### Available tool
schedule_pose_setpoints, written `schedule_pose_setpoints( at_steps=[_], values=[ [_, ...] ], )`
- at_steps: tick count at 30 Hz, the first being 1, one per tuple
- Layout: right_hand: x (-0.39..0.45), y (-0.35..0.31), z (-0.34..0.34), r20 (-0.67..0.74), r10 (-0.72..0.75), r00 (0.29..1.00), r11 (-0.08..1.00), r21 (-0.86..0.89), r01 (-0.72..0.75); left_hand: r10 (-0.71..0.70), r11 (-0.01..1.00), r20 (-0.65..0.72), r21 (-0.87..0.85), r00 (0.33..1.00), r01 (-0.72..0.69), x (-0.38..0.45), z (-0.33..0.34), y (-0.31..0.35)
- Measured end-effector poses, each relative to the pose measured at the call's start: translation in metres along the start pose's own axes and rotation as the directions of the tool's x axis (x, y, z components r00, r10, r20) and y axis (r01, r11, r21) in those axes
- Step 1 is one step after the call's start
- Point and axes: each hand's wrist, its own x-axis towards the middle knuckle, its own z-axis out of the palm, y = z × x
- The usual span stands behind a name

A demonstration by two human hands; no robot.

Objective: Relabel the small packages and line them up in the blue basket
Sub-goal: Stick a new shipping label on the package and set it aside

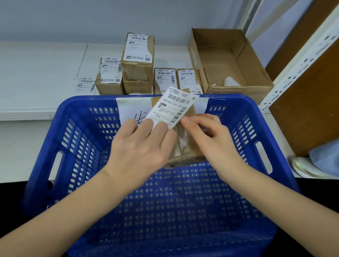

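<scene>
Above the blue basket (47,138), the left hand (140,149) gripped the small package (185,143) while the right hand (208,134) pinched its label (171,106), apparently mid-relabelling; next, pressing it flat seemed needed.

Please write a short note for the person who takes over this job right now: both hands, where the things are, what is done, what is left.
Left hand: grips the small package over the blue basket and touches the label.
Right hand: pinches the label's lower edge; the label is partly lifted off the package.
Waiting packages: on the white shelf behind the basket, beside an open carton. A loose label lies left of them.
Done: no package lined up in the basket yet.
Left: finish this label, place the package, then do the others.
</scene>
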Motion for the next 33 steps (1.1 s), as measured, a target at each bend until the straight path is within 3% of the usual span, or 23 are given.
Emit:
schedule_pose_setpoints(
  at_steps=[4, 9, 17, 20, 22, 23, 25, 26, 27, 31, 33],
  values=[
    [0.001, 0.003, 0.003, -0.010, 0.026, 1.000, 0.999, 0.037, -0.025, 0.029, 0.998, -0.033, -0.059, 0.999, -0.031, -0.004, -0.003, 0.011],
    [0.000, 0.005, 0.002, -0.022, 0.005, 1.000, 0.999, 0.049, -0.004, 0.019, 0.996, 0.037, -0.090, 0.999, -0.015, -0.004, -0.006, 0.013],
    [0.007, 0.001, -0.006, -0.062, 0.070, 0.996, 0.986, 0.153, -0.060, -0.086, 0.995, 0.065, -0.039, 0.994, 0.088, 0.011, -0.014, 0.006],
    [0.012, 0.000, -0.012, -0.077, 0.075, 0.994, 0.982, 0.180, -0.061, -0.143, 0.966, 0.228, -0.181, 0.963, 0.186, 0.005, -0.018, 0.006],
    [0.014, -0.003, -0.020, -0.091, 0.063, 0.994, 0.984, 0.173, -0.047, -0.235, 0.859, 0.461, -0.314, 0.856, 0.405, 0.005, -0.024, 0.002],
    [0.014, -0.006, -0.023, -0.080, 0.054, 0.995, 0.985, 0.167, -0.040, -0.296, 0.726, 0.572, -0.386, 0.765, 0.569, 0.009, -0.026, -0.003],
    [0.011, -0.009, -0.024, -0.027, 0.035, 0.999, 0.988, 0.152, -0.030, -0.378, 0.344, 0.727, -0.465, 0.574, 0.816, 0.016, -0.024, -0.018],
    [0.008, -0.009, -0.022, 0.004, 0.026, 1.000, 0.990, 0.136, -0.026, -0.398, 0.167, 0.760, -0.492, 0.515, 0.855, 0.016, -0.019, -0.026],
    [0.005, -0.008, -0.019, 0.033, 0.019, 0.999, 0.993, 0.116, -0.022, -0.409, 0.074, 0.772, -0.503, 0.487, 0.861, 0.016, -0.013, -0.034],
    [-0.002, -0.003, -0.008, 0.102, 0.014, 0.995, 0.997, 0.070, -0.021, -0.324, 0.091, 0.802, -0.501, 0.501, 0.861, 0.019, -0.006, -0.044],
    [-0.002, -0.003, -0.008, 0.113, 0.005, 0.994, 0.998, 0.060, -0.012, -0.318, 0.041, 0.832, -0.468, 0.455, 0.883, 0.018, -0.005, -0.042]
  ],
)
